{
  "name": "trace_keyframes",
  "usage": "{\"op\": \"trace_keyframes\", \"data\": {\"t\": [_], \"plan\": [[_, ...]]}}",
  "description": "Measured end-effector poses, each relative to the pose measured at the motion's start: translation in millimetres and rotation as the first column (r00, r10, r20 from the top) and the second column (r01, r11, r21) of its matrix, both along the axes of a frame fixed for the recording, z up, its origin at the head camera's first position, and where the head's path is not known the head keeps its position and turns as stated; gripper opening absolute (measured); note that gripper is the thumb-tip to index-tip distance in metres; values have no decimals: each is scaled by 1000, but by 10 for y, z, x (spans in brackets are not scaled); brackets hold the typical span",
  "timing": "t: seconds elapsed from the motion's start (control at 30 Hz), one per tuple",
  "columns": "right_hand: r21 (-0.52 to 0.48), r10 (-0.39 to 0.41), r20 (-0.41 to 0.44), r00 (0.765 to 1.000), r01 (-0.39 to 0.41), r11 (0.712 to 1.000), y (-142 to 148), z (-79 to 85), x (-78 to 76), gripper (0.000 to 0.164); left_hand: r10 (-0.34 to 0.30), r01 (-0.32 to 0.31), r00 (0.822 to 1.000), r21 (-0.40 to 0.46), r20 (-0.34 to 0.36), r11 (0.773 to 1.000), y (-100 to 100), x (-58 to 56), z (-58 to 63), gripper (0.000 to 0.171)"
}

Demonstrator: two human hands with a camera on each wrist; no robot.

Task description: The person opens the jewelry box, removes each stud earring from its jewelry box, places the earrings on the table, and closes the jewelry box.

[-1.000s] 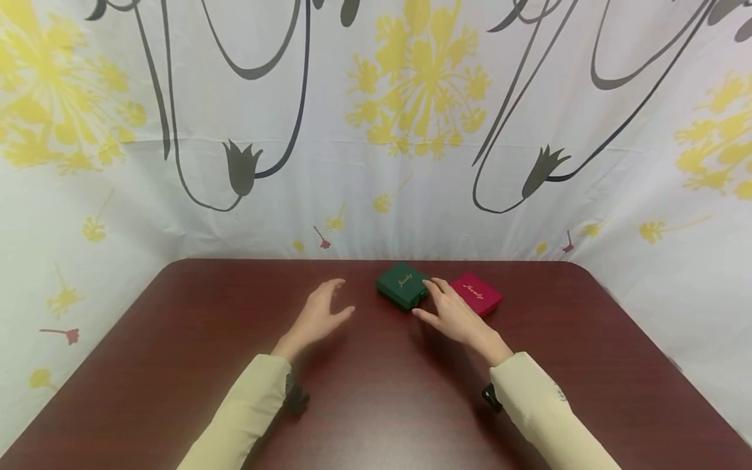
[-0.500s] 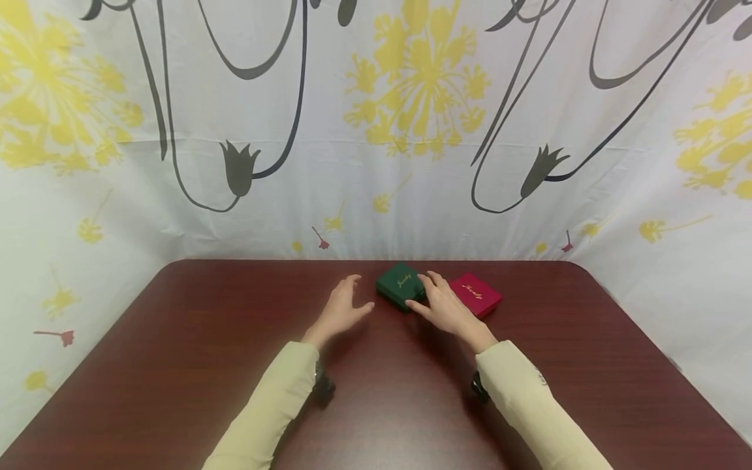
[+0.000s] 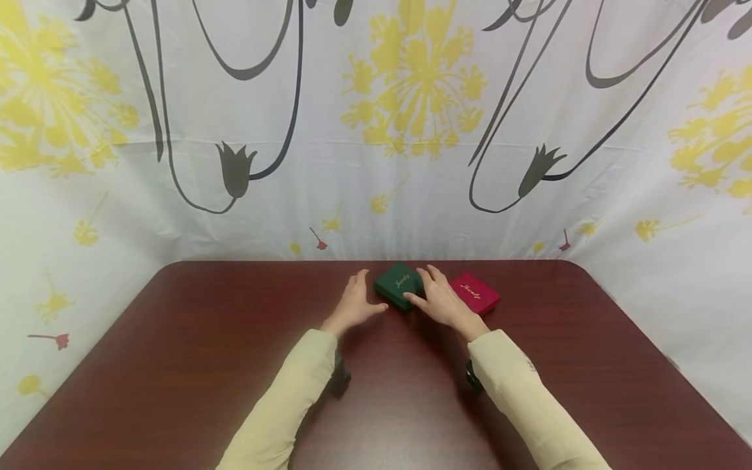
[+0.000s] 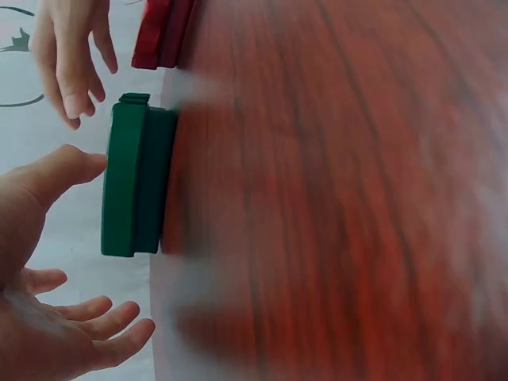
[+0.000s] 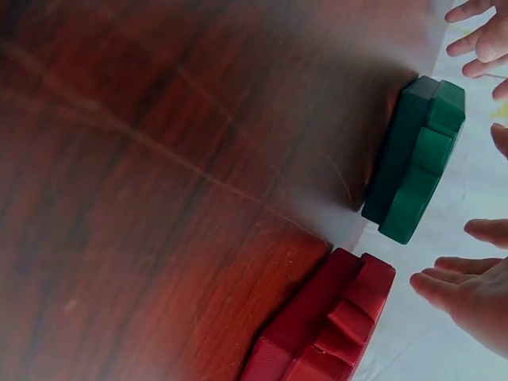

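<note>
A green jewelry box (image 3: 396,284) with gold lettering lies closed near the table's far edge, between the two hands. My left hand (image 3: 352,301) is just left of it, fingers spread and thumb apart. On the other side, my right hand (image 3: 442,300) hovers at the box's right edge with relaxed fingers; in the right wrist view a gap shows between its fingertips and the green box (image 5: 417,159). Right behind that hand lies a red jewelry box (image 3: 477,294), partly covered by it. Neither hand holds anything.
The boxes lie on a dark reddish-brown table (image 3: 176,365). A white curtain (image 3: 282,215) with yellow and grey flower prints hangs along its far edge and both sides.
My left hand has moved right and forward, closer to the green box. My right hand has shifted slightly left and forward. Both boxes stay where they were.
</note>
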State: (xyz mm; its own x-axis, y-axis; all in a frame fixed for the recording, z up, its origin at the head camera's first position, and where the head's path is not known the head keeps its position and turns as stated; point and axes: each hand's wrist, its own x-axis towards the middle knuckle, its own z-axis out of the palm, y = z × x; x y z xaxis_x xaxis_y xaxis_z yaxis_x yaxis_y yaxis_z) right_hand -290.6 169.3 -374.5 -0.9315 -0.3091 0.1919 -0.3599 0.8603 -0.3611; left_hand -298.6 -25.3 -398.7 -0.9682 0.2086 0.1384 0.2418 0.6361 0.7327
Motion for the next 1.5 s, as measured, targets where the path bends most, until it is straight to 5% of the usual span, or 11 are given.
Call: {"op": "trace_keyframes", "data": {"t": [0.77, 1.07, 1.5], "plan": [[26, -31, 196, 980, 27, 999, -94, -96, -136, 79, 0, 5, 998, -69, 66, 998, 306, -57, -6, 98], [101, -39, 163, 986, 22, 995, -127, -85, -94, 73, -13, 17, 999, -87, 53, 996, 369, -75, -26, 95], [66, -34, 135, 990, 25, 997, -116, -83, -23, 77, -26, 35, 998, -178, 56, 983, 376, -32, -13, 97]]}}
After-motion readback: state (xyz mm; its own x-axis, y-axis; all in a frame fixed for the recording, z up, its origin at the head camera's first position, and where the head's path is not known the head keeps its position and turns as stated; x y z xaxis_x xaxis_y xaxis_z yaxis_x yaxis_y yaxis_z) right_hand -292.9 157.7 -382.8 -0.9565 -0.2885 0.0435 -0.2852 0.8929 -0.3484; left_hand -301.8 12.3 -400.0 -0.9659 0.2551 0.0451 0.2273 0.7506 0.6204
